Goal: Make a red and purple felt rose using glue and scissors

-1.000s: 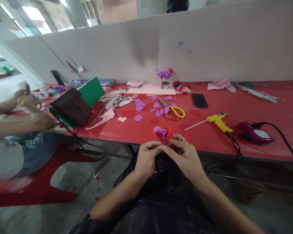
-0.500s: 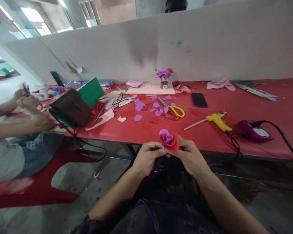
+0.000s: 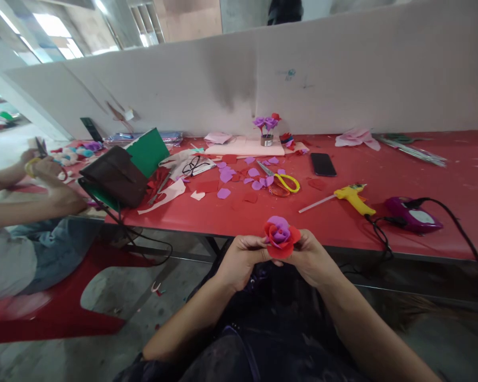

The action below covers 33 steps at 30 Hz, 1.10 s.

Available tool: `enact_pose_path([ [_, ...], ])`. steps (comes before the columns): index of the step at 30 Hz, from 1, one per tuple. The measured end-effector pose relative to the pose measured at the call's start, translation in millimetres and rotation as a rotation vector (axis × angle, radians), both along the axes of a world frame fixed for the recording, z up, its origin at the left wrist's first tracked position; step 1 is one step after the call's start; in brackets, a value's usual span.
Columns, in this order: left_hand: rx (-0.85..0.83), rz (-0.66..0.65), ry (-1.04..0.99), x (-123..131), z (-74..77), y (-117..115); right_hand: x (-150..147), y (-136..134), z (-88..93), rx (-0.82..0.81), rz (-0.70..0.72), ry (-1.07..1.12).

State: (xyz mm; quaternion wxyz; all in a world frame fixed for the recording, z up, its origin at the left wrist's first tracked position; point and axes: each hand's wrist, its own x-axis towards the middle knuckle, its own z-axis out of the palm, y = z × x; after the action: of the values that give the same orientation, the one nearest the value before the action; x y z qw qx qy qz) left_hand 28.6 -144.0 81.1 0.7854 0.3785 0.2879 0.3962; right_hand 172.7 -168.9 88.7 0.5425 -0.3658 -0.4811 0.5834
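Observation:
Both my hands hold a small handmade rose [image 3: 281,236] with a purple centre and red outer petals, just below the front edge of the red table [image 3: 414,175]. My left hand [image 3: 241,259] pinches its left side and base. My right hand [image 3: 311,255] grips it from the right, fingers curled behind the petals. The flower faces up towards me. Loose purple and red petal cut-outs [image 3: 245,178] lie scattered on the table beyond, beside yellow-handled scissors [image 3: 283,180].
A yellow glue gun [image 3: 351,194] and a purple device [image 3: 413,218] with black cords lie at right. A phone [image 3: 323,164], glasses [image 3: 193,165], a brown pouch [image 3: 117,175] on green card and a small vase of flowers [image 3: 267,127] stand further back. Another person [image 3: 27,201] works at left.
The rose has turned from tilted away to facing up at me, and both hands have drawn it slightly lower and to the right. The person at left keeps working.

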Motion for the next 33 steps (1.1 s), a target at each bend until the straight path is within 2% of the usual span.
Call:
enact_pose_path([
  [6, -0.029, 0.04, -0.011, -1, -8.1, 0, -1, 1, 6.1, 0.105, -0.022, -0.04],
  [12, -0.001, 0.1, 0.006, 0, -11.4, 1, 0, 2, 3.5, 0.098, -0.014, -0.076],
  [18, 0.086, 0.235, -0.008, 2, -10.0, 0, -1, -1, -1.9, 0.147, -0.188, -0.114],
  [23, 0.106, 0.283, -0.011, 2, -11.1, -1, -5, -5, 1.6, 0.192, -0.245, -0.168],
  [30, 0.043, 0.288, -0.051, 5, -9.0, -2, -7, -3, -3.7, 0.099, -0.211, -0.029],
  [33, -0.039, 0.291, -0.08, 5, -6.2, 1, -3, -1, -6.0, 0.071, -0.241, -0.044],
])
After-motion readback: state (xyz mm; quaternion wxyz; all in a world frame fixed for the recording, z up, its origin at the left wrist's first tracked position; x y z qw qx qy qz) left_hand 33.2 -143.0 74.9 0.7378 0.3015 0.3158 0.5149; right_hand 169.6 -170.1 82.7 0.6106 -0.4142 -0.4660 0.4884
